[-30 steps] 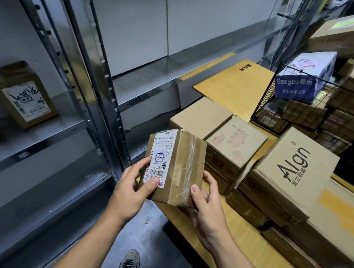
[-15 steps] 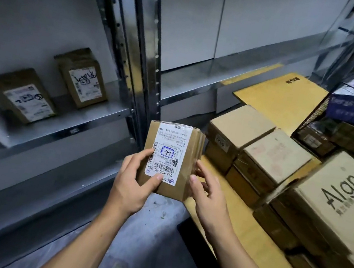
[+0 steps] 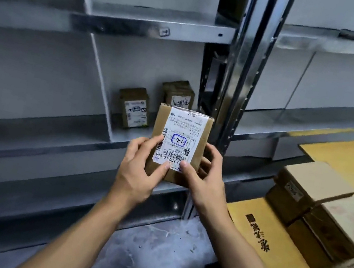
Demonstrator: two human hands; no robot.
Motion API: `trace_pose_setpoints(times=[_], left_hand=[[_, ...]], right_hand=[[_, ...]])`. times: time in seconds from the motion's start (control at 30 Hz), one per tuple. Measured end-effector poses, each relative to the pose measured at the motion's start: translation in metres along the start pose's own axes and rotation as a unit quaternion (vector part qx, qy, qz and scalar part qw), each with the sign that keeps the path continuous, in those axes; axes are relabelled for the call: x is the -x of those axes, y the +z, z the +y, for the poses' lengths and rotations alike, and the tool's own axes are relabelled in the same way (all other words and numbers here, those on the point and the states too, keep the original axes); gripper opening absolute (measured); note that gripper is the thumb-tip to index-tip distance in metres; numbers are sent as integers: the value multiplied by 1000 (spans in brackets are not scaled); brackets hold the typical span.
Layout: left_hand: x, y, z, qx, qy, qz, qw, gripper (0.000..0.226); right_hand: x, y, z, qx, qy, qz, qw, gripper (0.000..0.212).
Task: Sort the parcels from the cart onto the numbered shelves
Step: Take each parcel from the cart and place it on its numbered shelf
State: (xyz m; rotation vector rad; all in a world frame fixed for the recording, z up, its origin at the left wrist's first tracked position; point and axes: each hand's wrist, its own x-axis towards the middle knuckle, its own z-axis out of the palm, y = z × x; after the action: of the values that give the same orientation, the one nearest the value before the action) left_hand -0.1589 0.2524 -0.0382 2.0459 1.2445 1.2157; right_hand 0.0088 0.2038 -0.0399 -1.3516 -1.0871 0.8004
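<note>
While both hands hold it up in the middle of the frame, the small brown box (image 3: 193,158) shows its white label (image 3: 178,141) with a blue mark on it. The left hand (image 3: 141,170) grips the left side with its thumb on the label. The right hand (image 3: 205,181) grips the right side, fingers (image 3: 213,156) curled round the edge. Behind the box, a grey metal shelf (image 3: 52,135) carries one little box (image 3: 133,109) and another little box (image 3: 178,94), both left of a shiny post (image 3: 241,74). At the lower right of the frame, more brown boxes (image 3: 311,185) sit on yellow cardboard (image 3: 268,256). Below the hands is a grey floor (image 3: 149,259).
</note>
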Motion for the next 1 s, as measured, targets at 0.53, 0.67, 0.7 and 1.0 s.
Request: trace_pose_setpoints(times=[0.53, 0.67, 0.7, 1.0], left_hand=[[-5, -290, -29, -114, 91, 141, 979, 61], [-23, -331, -24, -129, 117, 152, 973, 64], [-29, -339, -23, -133, 121, 151, 972, 64], [-95, -390, -28, -179, 161, 148, 959, 55]], right_hand=[[28, 256, -157, -75, -138, -18, 987, 57], [18, 284, -197, -71, -167, -20, 983, 59], [13, 289, -205, -80, -173, -26, 981, 61], [-67, 314, -240, -106, -202, -47, 972, 66]])
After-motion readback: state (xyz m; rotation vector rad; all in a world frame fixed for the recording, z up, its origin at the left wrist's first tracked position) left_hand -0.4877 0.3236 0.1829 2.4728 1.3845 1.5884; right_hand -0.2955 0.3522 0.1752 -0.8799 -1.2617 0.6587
